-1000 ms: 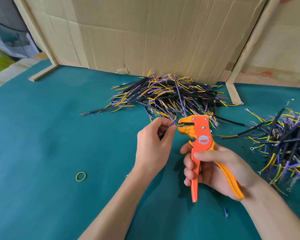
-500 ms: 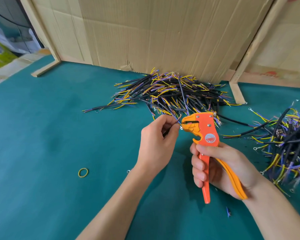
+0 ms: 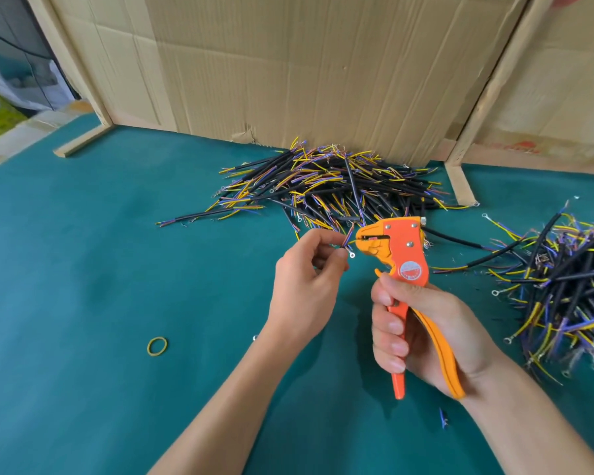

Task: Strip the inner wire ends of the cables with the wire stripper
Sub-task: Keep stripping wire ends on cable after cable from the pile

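So my right hand (image 3: 422, 329) has its fingers wrapped around both handles of the orange wire stripper (image 3: 403, 265), head pointing left and up off the green mat (image 3: 83, 286). My left hand (image 3: 306, 282) is pinching a cable (image 3: 346, 238) between thumb and fingertips, its ring-terminal end poking out just beside the stripper's nose, not quite touching it as far as I can see. Main cable pile (image 3: 330, 190) sits behind against the cardboard wall (image 3: 306, 70), second pile (image 3: 570, 286) off to the right. A yellow rubber band (image 3: 157, 346) lies left of my forearm.
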